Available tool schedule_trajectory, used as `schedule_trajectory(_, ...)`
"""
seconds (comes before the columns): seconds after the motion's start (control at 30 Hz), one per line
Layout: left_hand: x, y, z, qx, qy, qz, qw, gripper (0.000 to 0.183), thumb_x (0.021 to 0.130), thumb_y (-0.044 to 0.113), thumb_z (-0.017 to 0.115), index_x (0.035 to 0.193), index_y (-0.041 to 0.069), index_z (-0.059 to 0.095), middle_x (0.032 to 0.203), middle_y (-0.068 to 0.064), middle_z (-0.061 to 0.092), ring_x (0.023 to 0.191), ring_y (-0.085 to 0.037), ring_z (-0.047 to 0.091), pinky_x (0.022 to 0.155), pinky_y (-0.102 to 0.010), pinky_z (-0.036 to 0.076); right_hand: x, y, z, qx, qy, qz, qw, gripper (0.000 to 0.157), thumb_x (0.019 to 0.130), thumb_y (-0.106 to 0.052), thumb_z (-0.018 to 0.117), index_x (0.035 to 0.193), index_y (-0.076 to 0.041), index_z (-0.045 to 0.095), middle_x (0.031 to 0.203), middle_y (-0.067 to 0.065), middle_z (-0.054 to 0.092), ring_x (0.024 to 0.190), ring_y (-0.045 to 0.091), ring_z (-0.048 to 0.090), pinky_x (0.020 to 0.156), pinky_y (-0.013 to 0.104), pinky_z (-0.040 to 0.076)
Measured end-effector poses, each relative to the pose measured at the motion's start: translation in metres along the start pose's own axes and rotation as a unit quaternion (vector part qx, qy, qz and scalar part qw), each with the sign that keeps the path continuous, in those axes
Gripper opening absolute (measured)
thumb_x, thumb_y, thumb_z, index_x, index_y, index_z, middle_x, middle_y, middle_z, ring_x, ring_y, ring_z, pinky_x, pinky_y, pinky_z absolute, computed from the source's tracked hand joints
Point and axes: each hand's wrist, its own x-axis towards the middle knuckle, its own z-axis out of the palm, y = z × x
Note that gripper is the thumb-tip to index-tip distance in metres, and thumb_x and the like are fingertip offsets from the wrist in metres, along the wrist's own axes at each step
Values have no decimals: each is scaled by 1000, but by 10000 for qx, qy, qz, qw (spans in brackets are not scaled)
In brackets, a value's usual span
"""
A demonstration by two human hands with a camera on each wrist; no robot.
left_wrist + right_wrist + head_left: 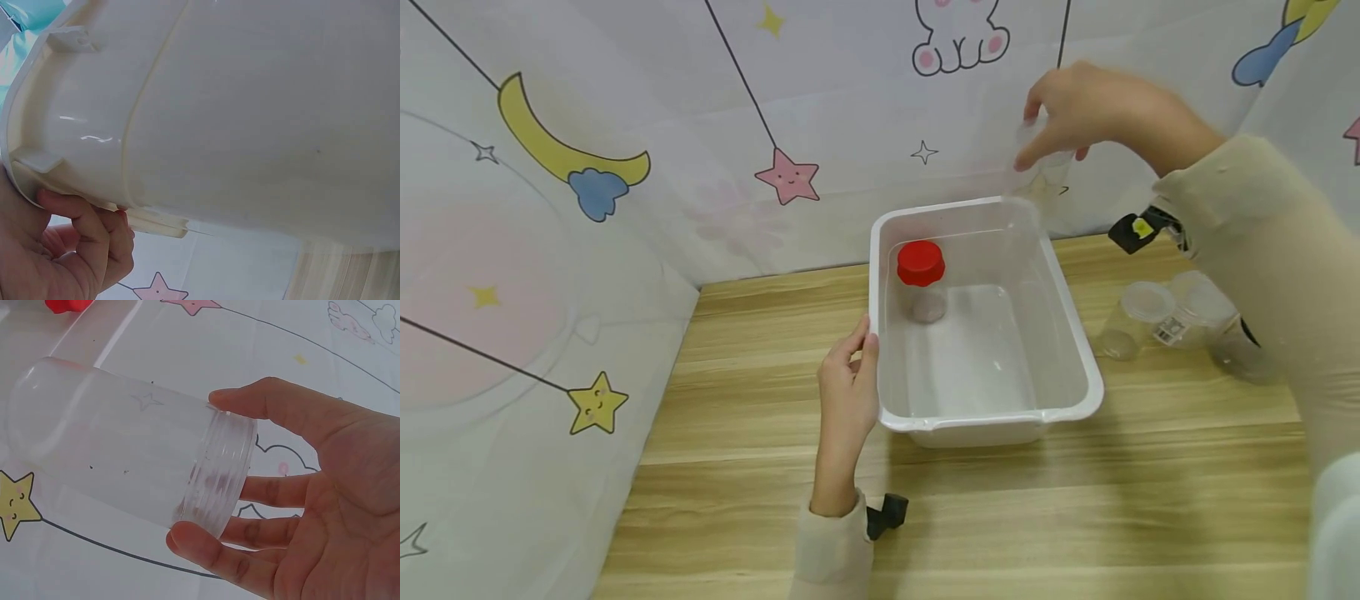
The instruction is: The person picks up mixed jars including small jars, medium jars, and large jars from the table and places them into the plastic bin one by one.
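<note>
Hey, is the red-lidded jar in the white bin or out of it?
In: the head view shows the red-lidded jar inside the white bin, within its rim, toward the far left corner.

The tub (977,367) stands on the tabletop (752,467), before the backdrop (842,100), my left hand (848,385) at its left rim. A lidded jar (922,267) is inside, toward the far left corner. Near the far right corner, my right hand (1084,108) holds another jar (112,440); three containers (1126,318) sit right of the tub.
</note>
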Motion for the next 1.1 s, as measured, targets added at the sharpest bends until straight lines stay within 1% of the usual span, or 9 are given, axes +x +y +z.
schedule_trajectory(0.13,0,0,-1,21,-6,12,10000,39,104,15,55,140,1,55,114,-23,63,88,-41,71,71,-44,61,3,-4,2,26,-126,5,9999,72,89,-41,71,133,10,46,125,31,50,66,28,67,77,50,53)
schedule_trajectory(0.2,0,0,-1,16,-7,40,10000,39,104,15,54,140,0,55,114,-23,62,88,-41,71,71,-44,61,4,-7,2,15,-164,-26,9999,72,89,-41,70,133,10,46,126,31,50,64,27,66,76,49,52)
schedule_trajectory(0.3,0,0,-1,-9,-6,47,10000,39,104,15,54,140,0,55,114,-23,63,88,-41,71,70,-43,61,4,-10,2,27,-164,-89,9998,73,89,-40,71,134,12,44,126,32,49,65,27,66,71,45,55)
schedule_trajectory(0.43,0,0,-1,0,-1,41,10000,39,104,15,54,140,1,55,113,-21,63,86,-36,72,70,-42,61,5,-13,3,36,-126,-133,9998,73,90,-38,71,134,13,44,127,33,48,67,28,65,63,37,57)
schedule_trajectory(0.53,0,0,-1,22,-1,43,10000,39,104,15,55,140,1,55,113,-20,63,85,-32,73,70,-42,61,5,-14,4,58,-115,-151,9998,72,90,-37,72,133,13,44,125,33,48,67,29,65,61,35,57)
schedule_trajectory(0.73,0,0,-2,33,-22,58,10000,39,104,15,55,140,1,55,114,-22,63,85,-32,73,70,-43,61,6,-16,7,66,-57,-185,9998,70,89,-37,72,132,12,46,122,31,50,68,30,65,61,35,57)
schedule_trajectory(0.93,0,-1,-2,-28,8,18,10000,39,104,15,55,140,2,55,113,-21,63,85,-32,73,72,-51,60,8,-19,9,107,-130,-180,9997,70,89,-39,72,132,10,47,122,28,50,69,29,65,66,39,56)
schedule_trajectory(1.03,0,-1,-2,-18,29,42,10000,38,104,15,55,140,2,56,114,-20,64,85,-34,73,71,-50,60,9,-21,9,167,-185,-197,9995,70,89,-38,72,132,10,46,122,28,50,68,29,64,65,37,56)
schedule_trajectory(1.1,0,0,-2,-1,35,63,10000,38,104,15,55,139,2,56,113,-19,64,85,-35,73,70,-46,61,9,-22,10,203,-214,-215,9993,69,89,-37,72,132,11,46,121,29,50,68,29,64,63,36,56)
